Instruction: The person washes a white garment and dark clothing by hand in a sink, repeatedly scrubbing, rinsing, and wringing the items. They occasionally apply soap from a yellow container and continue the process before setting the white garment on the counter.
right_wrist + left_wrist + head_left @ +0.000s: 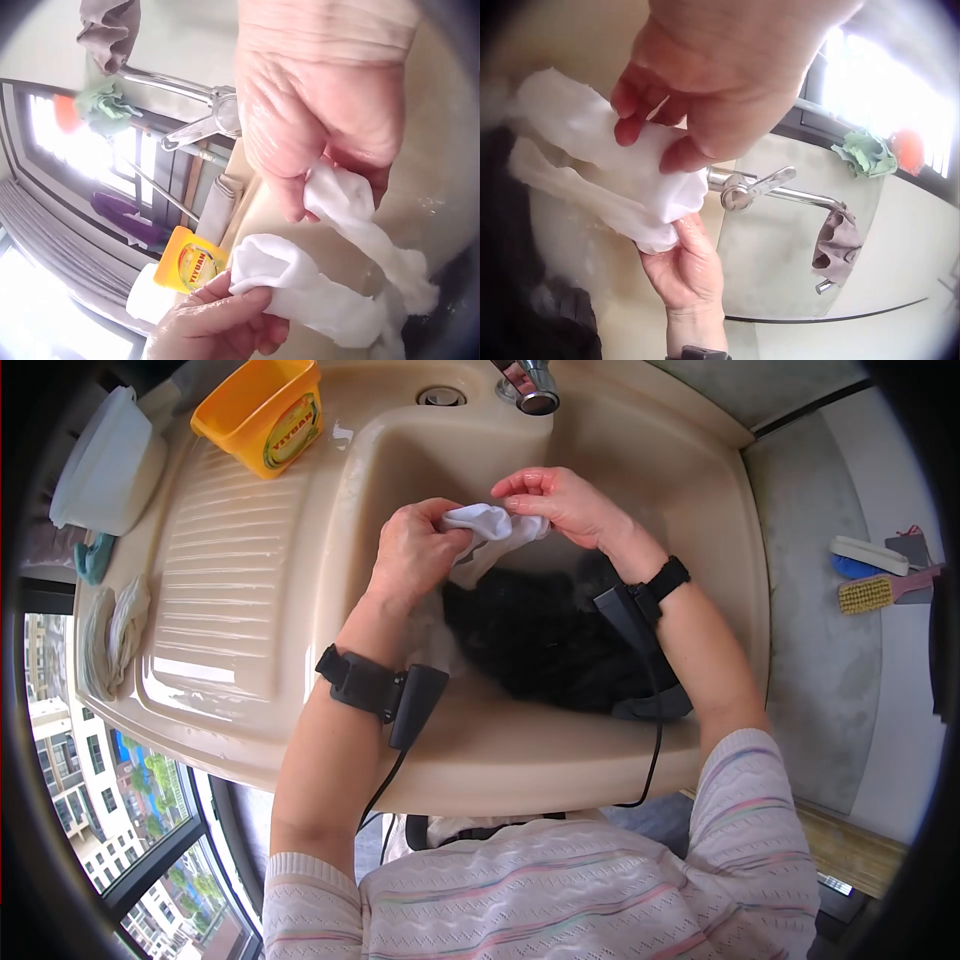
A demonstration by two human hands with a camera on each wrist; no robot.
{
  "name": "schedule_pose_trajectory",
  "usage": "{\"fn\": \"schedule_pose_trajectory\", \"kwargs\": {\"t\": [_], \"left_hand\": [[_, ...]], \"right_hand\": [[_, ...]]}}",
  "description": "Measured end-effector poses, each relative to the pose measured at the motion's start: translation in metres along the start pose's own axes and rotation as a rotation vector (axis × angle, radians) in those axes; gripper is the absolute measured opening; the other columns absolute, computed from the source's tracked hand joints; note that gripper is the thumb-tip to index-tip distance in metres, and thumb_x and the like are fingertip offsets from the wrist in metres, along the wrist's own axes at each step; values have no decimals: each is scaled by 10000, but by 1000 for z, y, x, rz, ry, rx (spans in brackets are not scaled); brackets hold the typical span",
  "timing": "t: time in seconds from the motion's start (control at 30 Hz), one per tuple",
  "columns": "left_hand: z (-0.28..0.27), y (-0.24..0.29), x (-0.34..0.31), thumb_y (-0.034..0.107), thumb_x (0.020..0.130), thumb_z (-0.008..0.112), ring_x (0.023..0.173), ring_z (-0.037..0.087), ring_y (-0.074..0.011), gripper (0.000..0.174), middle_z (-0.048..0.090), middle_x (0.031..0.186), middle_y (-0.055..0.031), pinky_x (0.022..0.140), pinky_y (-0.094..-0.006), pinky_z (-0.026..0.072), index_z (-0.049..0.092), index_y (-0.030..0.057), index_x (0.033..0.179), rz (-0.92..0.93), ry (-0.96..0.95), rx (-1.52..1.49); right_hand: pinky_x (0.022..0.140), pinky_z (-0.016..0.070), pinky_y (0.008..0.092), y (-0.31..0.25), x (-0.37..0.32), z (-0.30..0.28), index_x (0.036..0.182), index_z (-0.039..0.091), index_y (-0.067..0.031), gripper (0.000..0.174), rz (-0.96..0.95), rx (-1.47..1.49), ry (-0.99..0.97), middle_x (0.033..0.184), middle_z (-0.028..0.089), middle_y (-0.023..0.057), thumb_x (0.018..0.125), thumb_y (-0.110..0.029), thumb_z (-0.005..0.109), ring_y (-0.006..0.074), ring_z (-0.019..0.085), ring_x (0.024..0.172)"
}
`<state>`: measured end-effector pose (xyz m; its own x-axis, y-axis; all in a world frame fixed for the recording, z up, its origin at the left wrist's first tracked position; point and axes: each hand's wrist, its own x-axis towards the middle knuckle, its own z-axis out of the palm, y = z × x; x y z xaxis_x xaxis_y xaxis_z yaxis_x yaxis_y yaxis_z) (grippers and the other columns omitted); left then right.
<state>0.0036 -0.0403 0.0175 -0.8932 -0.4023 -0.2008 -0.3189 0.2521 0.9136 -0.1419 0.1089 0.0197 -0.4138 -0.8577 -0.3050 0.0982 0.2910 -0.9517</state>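
Over the basin, both hands hold wet white socks. The left hand [415, 555] pinches one white sock [274, 262] at its cuff between thumb and fingers; the cuff's round opening shows in the right wrist view. The right hand [565, 508] holds the other white sock [341, 196], its fingertips partly hidden behind the cloth. Both socks hang down toward the water, their lower ends close together. Beneath the hands, a dark heap of soaked black cloth [530, 640] lies in the sink [755, 660].
A chrome faucet [535, 395] stands at the sink's back edge. On the left are a ribbed drainboard [220, 580], a yellow tub [250, 420], a white container [110, 470] and folded cloths [115, 640]. Brushes [870, 595] lie on the right ledge.
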Motion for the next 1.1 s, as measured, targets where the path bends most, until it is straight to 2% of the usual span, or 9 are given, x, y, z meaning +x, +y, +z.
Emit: {"fn": "schedule_pose_trajectory", "kwargs": {"t": [0.2, 0.33, 0.47, 0.53, 0.63, 0.7, 0.73, 0.83, 1.1], "left_hand": [[4, 0, 0, 133, 687, 584, 675, 583, -155, 282, 614, 726, -83, 651, -280, 458, 612, 23, 944, 19, -80, -63], [6, -7, 1, 117, 697, 575, 692, 585, -160, 306, 622, 801, -69, 663, -271, 463, 591, 30, 991, 35, -18, -208], [1, -12, 8, 104, 703, 568, 710, 584, -155, 314, 620, 827, -62, 672, -260, 463, 585, 40, 1011, 95, 168, -166], [-3, -8, 7, 95, 702, 566, 724, 581, -144, 281, 615, 802, -63, 677, -256, 459, 602, 40, 975, 60, 187, -235], [-3, -5, 7, 86, 708, 559, 712, 571, -123, 235, 613, 789, -55, 671, -244, 453, 616, 30, 929, 102, 199, -245], [-5, -3, 6, 85, 712, 556, 702, 563, -112, 217, 612, 786, -49, 665, -237, 450, 619, 25, 911, 106, 191, -273], [-6, -2, 6, 84, 716, 554, 692, 555, -100, 201, 611, 782, -43, 659, -230, 446, 622, 20, 893, 113, 191, -307], [-8, -3, 6, 85, 775, 564, 714, 580, -87, 189, 604, 866, -10, 560, -204, 424, 597, 58, 959, 111, 146, -223], [-5, 0, 4, 90, 762, 572, 686, 553, -65, 173, 598, 783, -5, 569, -200, 415, 609, 51, 926, 89, 65, -125]], "right_hand": [[734, 437, 230, 6, -2, 27, 1094, 529, -5, 310, 21, 296, -42, 963, 570, 36, 831, -163, 570, 97, 533, 846], [674, 439, 214, 3, 1, 36, 1083, 543, -23, 310, -68, -55, -42, 922, 575, 16, 819, -183, 571, 77, 525, 802], [534, 411, 213, 10, 12, 15, 939, 613, -60, 228, -20, -283, 200, 775, 572, 8, 726, -65, 531, 71, 506, 675], [542, 426, 232, 19, 15, 5, 864, 624, -54, 196, -34, -623, 149, 732, 583, 34, 693, -45, 529, 86, 522, 681], [575, 445, 262, 45, 29, 23, 811, 627, -55, 191, -160, -639, 39, 707, 597, 69, 654, -33, 521, 119, 544, 675], [638, 464, 301, 59, 28, 56, 848, 622, -61, 228, -77, -627, -120, 734, 612, 78, 646, -44, 517, 157, 576, 697], [704, 464, 342, 53, 21, 81, 888, 618, -78, 237, 194, -601, -155, 759, 623, 85, 664, -111, 548, 217, 603, 749], [633, 480, 387, 106, 12, 124, 917, 619, -100, 268, -161, -1035, -338, 781, 627, 139, 693, -241, 578, 297, 611, 716], [631, 484, 373, 145, 4, 131, 780, 650, -63, 250, -143, -1188, -441, 750, 630, 143, 615, -251, 639, 311, 607, 749]]}}
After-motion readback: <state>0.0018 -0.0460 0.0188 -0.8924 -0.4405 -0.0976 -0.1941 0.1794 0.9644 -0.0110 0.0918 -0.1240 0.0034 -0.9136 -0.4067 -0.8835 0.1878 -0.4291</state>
